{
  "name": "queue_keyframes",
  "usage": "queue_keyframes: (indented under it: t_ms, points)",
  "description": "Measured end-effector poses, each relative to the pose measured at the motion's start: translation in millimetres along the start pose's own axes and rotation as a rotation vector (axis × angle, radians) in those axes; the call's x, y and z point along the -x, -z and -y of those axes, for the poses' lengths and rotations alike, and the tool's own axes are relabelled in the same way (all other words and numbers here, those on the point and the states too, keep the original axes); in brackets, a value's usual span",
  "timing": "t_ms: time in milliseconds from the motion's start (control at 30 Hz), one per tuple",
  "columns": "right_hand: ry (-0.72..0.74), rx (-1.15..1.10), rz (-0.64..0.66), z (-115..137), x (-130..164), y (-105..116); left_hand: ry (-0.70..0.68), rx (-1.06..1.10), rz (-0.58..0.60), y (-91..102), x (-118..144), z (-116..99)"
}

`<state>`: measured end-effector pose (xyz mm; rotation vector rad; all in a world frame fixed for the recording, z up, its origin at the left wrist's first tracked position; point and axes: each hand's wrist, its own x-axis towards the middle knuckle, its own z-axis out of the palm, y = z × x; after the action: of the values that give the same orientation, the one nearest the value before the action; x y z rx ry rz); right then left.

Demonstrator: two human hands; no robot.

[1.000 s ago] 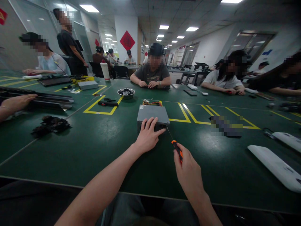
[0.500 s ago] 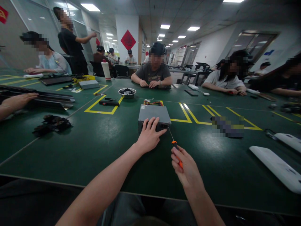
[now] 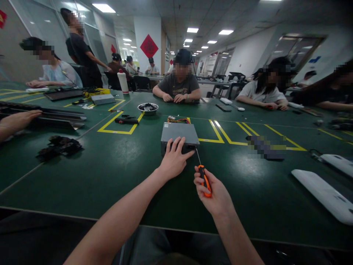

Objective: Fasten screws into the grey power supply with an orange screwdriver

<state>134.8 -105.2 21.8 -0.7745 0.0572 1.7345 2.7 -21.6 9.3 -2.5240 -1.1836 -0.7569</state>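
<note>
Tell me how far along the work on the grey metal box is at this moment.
Early, by the look of it. The grey box sits closed on the green table, its lid on. The left hand steadies its near edge; the right hand holds the orange screwdriver, tip aimed at the box's near right corner. No loose screws show.

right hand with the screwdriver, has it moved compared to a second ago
Yes. The right hand with the orange screwdriver has shifted left, toward the left hand, which rests on the grey metal box; the box sits as before.
</note>
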Motion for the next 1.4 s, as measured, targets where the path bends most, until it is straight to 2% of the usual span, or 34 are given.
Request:
queue_keyframes:
  t_ms: [167,367,500,700,900,1067,1233,1400]
  points:
    - [0.086,0.026,-0.047,-0.9,-2.4,3.2,-0.003,-0.001,-0.008,-0.4,0.1,-0.7]
    - [-0.029,-0.014,0.009,1.5,-1.2,3.4,-0.003,0.005,-0.002,1.0,0.7,-0.8]
    - [-0.012,0.014,0.060,0.5,-1.6,0.7,-0.003,0.003,0.004,1.7,0.3,-0.7]
    - [0.060,0.032,-0.027,-0.1,-2.9,0.4,0.001,-0.009,0.004,-0.5,0.0,-0.7]
    - [-0.055,-0.018,0.072,8.8,-0.9,3.7,0.004,-0.037,0.014,-3.1,0.1,-1.7]
    - [-0.089,0.009,0.115,13.5,-0.3,3.0,-0.001,-0.067,0.023,-4.4,-0.1,-1.8]
    - [-0.067,-0.029,0.092,17.6,-1.3,5.1,-0.012,-0.090,0.025,-5.5,0.4,-1.3]
    - [-0.141,-0.115,0.101,20.7,0.7,6.4,-0.024,-0.106,0.027,-7.2,0.7,-0.9]
